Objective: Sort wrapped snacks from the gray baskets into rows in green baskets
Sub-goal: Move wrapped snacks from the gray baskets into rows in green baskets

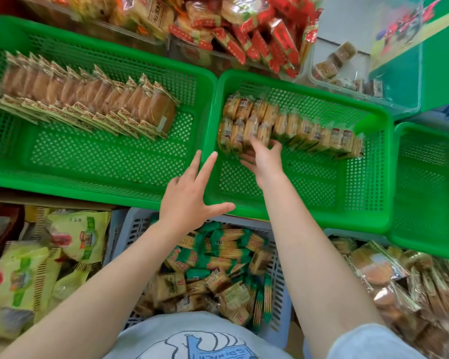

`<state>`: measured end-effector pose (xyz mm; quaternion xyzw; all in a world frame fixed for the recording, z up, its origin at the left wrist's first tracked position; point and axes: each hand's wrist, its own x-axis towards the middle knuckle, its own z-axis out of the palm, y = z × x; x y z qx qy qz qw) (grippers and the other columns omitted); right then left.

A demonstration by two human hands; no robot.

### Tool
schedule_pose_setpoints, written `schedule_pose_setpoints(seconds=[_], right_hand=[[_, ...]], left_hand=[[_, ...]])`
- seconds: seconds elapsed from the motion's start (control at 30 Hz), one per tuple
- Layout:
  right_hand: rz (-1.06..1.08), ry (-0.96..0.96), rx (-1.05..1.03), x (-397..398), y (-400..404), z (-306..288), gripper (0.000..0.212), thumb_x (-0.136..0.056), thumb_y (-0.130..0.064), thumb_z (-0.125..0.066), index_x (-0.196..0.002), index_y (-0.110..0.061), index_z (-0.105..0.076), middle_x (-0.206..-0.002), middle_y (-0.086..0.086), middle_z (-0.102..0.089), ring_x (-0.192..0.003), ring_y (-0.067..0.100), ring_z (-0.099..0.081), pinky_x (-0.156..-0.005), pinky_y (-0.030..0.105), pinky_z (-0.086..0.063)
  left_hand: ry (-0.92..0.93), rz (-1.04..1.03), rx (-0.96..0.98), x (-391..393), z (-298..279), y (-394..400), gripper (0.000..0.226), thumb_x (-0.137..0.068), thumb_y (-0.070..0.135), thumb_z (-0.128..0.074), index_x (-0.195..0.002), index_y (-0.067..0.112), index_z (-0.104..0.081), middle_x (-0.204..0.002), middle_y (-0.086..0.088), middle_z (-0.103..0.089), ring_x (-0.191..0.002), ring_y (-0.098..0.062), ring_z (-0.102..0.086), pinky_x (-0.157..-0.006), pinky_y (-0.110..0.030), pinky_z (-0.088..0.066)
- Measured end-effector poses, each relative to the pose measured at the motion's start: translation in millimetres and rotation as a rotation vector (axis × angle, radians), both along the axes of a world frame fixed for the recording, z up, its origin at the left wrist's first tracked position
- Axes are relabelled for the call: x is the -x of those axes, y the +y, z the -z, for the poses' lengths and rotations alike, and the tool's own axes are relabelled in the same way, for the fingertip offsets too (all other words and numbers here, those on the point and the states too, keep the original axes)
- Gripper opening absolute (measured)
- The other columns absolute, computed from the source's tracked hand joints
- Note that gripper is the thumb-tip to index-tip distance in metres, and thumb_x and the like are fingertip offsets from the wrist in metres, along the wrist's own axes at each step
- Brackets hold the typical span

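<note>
Bright, even light fills the view, with soft shadows only. A glare patch sits on the far rim of the middle green perforated plastic basket [368, 120]. Motion blur smears the red foil-wrapped snack packets [257, 40] at the top and the yellow-green packets [18, 278] lower left. Wide-angle distortion bows the basket edges outward toward the corners.

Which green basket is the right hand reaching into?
The middle green basket, holding cracker packets. The right hand touches that row; the left green basket holds cake packets.
</note>
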<state>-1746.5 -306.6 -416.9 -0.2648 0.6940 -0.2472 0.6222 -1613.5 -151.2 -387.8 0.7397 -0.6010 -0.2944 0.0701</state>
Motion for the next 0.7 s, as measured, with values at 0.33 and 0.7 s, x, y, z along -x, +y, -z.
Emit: schedule_pose_setpoints(seconds=[0.33,0.7], right_hand=[[-0.253,0.180,0.062,23.1,36.3,-42.2,0.066,-0.098,-0.033,-0.062,-0.154,-0.026,-0.028,-0.137,0.007,-0.055,-0.103,0.021,-0.065,-0.089,0.039,-0.058],[-0.597,0.276,-0.047,93.8,215.3,-60.4,0.010,-0.100,-0.026,-0.059,-0.104,-0.017,-0.063,-0.099,0.007,-0.070,-0.085,0.021,-0.069,-0.080,0.041,-0.061]], left_hand=[[-0.010,0.002,-0.040,-1.2,-2.6,-2.2,0.111,-0.076,0.085,-0.050,-0.157,0.041,0.013,-0.169,0.002,0.007,-0.131,-0.031,-0.050,-0.102,-0.045,-0.047],[0.277,-0.178,0.059,10.9,-17.5,118.2,0.023,-0.101,0.027,-0.053,-0.118,0.016,-0.065,-0.113,-0.001,-0.064,-0.097,-0.017,-0.060,-0.076,-0.034,-0.050]])
